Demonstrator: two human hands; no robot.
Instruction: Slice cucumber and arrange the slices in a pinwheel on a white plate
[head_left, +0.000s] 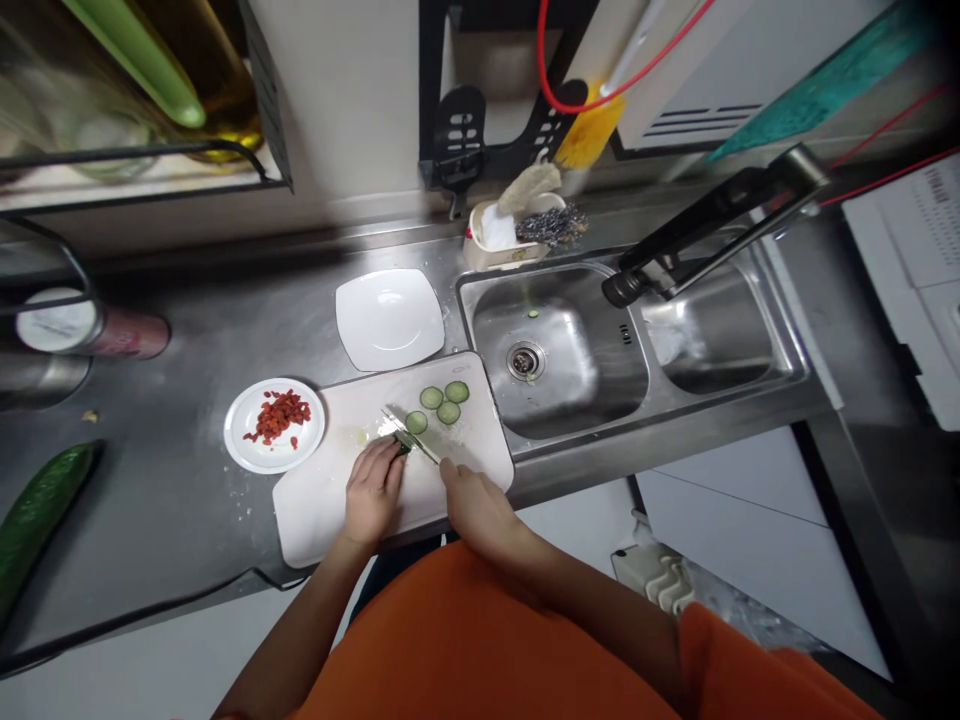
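On the white cutting board (pixel 322 520), my left hand (pixel 373 488) is closed on a short piece of cucumber (pixel 403 446), mostly covered by the fingers. My right hand (pixel 480 505) grips the handle of a kitchen knife (pixel 420 445), whose blade lies against the cucumber's cut end. Several round cucumber slices (pixel 448 412) rest on the board just beyond the blade. Left of the board, overlapping its corner, stands a small white plate (pixel 236 440) with chopped red bits (pixel 279 416). Behind the board is a white square plate (pixel 390 318) with nothing on it.
A double steel sink (pixel 600 400) with a black faucet (pixel 675 235) adjoins the board's right side. A caddy (pixel 506 255) with scrubbers stands behind it. At the far left lie a whole cucumber (pixel 45 510) and a pink canister (pixel 127 332). A rack with bottles (pixel 217 90) hangs upper left.
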